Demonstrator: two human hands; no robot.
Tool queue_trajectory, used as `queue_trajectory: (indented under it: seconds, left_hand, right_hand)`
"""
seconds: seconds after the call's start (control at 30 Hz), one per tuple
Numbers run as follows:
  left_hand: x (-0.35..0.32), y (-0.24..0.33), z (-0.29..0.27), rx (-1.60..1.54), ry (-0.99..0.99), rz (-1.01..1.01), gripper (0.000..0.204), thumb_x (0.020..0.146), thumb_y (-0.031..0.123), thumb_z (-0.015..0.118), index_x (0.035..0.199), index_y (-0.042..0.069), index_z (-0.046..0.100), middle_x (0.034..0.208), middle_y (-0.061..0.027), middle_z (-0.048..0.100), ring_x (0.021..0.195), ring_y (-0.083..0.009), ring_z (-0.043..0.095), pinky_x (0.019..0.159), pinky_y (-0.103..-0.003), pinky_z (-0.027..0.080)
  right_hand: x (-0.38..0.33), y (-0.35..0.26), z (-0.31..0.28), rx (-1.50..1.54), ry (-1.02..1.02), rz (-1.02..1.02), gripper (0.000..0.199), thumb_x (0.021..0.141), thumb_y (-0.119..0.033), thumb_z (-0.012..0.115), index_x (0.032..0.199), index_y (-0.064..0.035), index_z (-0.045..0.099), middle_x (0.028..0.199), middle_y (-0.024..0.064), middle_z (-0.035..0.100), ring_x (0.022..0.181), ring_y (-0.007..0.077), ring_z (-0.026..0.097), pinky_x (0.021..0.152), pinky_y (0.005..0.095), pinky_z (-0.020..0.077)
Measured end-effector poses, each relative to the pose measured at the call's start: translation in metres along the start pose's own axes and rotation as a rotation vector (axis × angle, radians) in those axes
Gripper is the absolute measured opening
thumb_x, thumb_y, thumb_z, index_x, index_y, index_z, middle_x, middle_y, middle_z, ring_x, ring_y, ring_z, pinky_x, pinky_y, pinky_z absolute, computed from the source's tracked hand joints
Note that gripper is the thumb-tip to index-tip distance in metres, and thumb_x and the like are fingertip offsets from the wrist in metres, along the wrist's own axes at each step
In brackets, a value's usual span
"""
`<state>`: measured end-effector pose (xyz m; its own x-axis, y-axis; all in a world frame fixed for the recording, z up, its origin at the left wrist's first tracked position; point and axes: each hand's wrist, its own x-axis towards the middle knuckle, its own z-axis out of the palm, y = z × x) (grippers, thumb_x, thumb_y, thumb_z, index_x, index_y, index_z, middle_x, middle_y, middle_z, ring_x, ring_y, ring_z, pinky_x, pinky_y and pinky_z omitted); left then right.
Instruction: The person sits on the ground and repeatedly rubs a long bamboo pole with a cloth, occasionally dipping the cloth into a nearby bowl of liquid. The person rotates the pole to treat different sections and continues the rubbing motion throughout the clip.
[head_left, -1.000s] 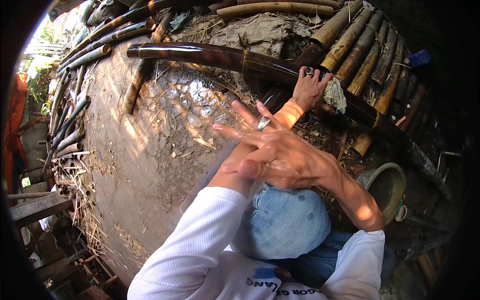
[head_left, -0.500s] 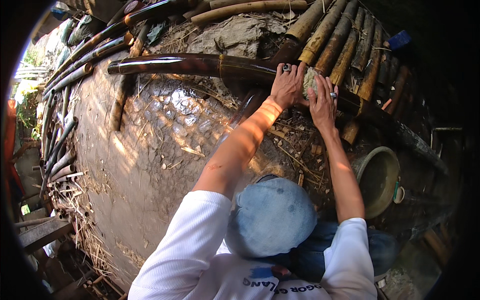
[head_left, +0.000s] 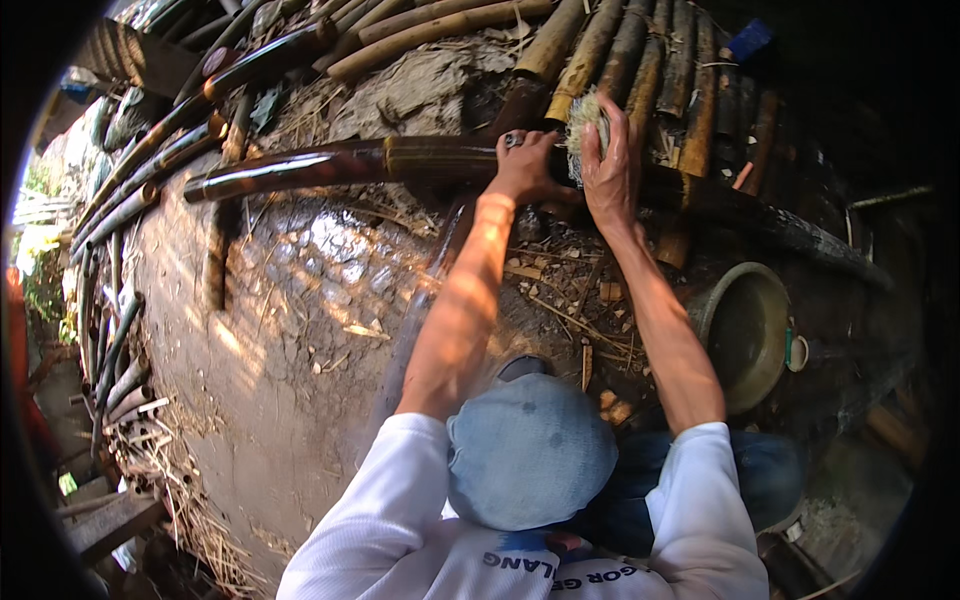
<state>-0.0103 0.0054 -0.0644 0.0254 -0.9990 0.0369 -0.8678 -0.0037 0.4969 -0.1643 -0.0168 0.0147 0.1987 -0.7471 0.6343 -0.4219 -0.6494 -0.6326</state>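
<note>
A long, dark, wet bamboo pole (head_left: 330,163) lies crosswise in front of me, glossy on its left part. My left hand (head_left: 525,168) is wrapped over its top, thumb stretched toward the right. Just right of it, my right hand (head_left: 614,172) is turned on edge and holds a pale, fibrous scrubbing wad (head_left: 584,125). The wad is tilted upright at the pole's far side; whether it touches the pole I cannot tell. The fingers behind the wad are partly hidden.
Several cut bamboo poles (head_left: 625,50) lie side by side beyond the hands. A round basin (head_left: 745,335) with a green-and-white handled thing (head_left: 797,350) stands at right. More bamboo (head_left: 150,155) is stacked at left. A flat rock (head_left: 405,95) lies behind the pole, wet muddy ground (head_left: 230,400) in front.
My right hand has turned from lying flat over the wad to gripping it on edge, tipping it up and away from me. The left hand stays on the pole. The view has shifted slightly.
</note>
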Motion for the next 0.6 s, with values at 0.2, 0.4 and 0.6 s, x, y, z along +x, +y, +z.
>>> queue_trajectory:
  seconds: [0.2, 0.4, 0.6]
  left_hand:
    - [0.006, -0.002, 0.015, -0.055, 0.073, -0.013, 0.111, 0.061, 0.072, 0.083, 0.148, 0.012, 0.051, 0.149, -0.0130, 0.051, 0.143, -0.0313, 0.043, 0.117, -0.067, 0.017]
    - [0.011, 0.020, -0.010, -0.001, 0.001, -0.118, 0.104, 0.055, 0.079, 0.081, 0.138, 0.017, 0.063, 0.136, -0.0141, 0.060, 0.134, -0.0344, 0.053, 0.119, -0.060, 0.017]
    - [0.005, 0.019, -0.004, -0.013, 0.062, -0.117, 0.101, 0.060, 0.078, 0.079, 0.136, 0.015, 0.064, 0.135, -0.0119, 0.062, 0.131, -0.0292, 0.056, 0.116, -0.062, 0.018]
  right_hand:
    - [0.009, -0.118, 0.005, 0.117, -0.389, -0.673, 0.041, 0.091, -0.016, 0.069, 0.128, -0.0331, 0.065, 0.127, 0.0055, 0.061, 0.092, 0.0171, 0.068, 0.067, 0.0318, 0.0619]
    - [-0.050, -0.231, 0.012, 0.400, -1.074, -0.986, 0.013, 0.088, -0.011, 0.066, 0.101, -0.0157, 0.065, 0.130, 0.0065, 0.057, 0.088, 0.0158, 0.067, 0.081, 0.0368, 0.0603]
    - [-0.081, -0.211, 0.031, 0.433, -0.921, -0.746, 0.013, 0.085, -0.013, 0.068, 0.097, -0.0092, 0.065, 0.101, 0.0102, 0.063, 0.087, 0.0234, 0.067, 0.085, 0.0441, 0.0561]
